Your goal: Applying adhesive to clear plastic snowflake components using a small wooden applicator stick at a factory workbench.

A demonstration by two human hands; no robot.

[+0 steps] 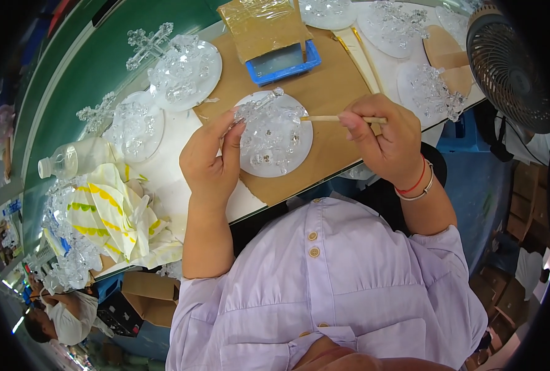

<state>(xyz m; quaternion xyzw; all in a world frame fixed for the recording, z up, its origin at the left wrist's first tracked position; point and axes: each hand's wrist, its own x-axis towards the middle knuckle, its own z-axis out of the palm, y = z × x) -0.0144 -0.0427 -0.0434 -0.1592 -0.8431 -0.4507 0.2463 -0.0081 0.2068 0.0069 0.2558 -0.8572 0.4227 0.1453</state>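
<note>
A white round disc (304,148) lies on brown cardboard in front of me, with a cluster of clear plastic ornament pieces (271,137) on it. My left hand (213,151) pinches a clear cross-like piece (264,105) at the cluster's upper left. My right hand (383,139) is closed round a thin brush (322,118) with a pale wooden handle. Its tip points left and reaches the right side of the cluster; whether it touches is too fine to tell. Beyond the disc stands a blue tray (285,73) with clear liquid, partly covered by a taped cardboard piece (264,28).
More discs with clear ornaments (185,71) stand at the left and far right. A plastic bottle (71,159) and a crumpled yellow-striped cloth (117,213) lie at left. Two thin sticks (364,59) lie right of the tray. A black fan (508,68) stands at the right edge.
</note>
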